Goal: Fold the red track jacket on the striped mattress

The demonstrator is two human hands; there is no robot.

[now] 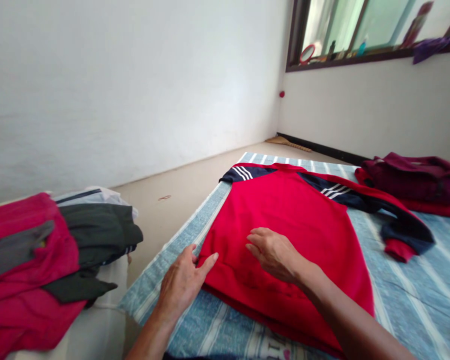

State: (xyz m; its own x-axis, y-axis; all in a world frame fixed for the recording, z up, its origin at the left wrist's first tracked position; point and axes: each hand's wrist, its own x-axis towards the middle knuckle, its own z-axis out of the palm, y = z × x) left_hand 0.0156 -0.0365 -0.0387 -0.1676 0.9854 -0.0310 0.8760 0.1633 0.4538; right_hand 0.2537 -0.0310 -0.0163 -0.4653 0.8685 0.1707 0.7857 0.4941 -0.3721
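A red sweatshirt [285,210] with navy shoulders and white stripes lies spread on a blue-and-white striped sheet [183,235]. One sleeve [390,215] stretches out to the right and ends in a red cuff; most of the other is out of sight at the far left shoulder. At the garment's lower left edge is my left hand [183,277], thumb and fingers apart, the thumb over the red cloth. My right hand [272,252] is just over the middle of the sweatshirt with its fingers loosely extended and nothing in them. Whether its underside touches the cloth is unclear.
Folded maroon and red clothes [420,180] are stacked on the sheet at the right. Red, grey and dark green clothes [33,260] are heaped at the left. A straw broom [290,143] lies by the wall corner, and small items line the windowsill [345,57].
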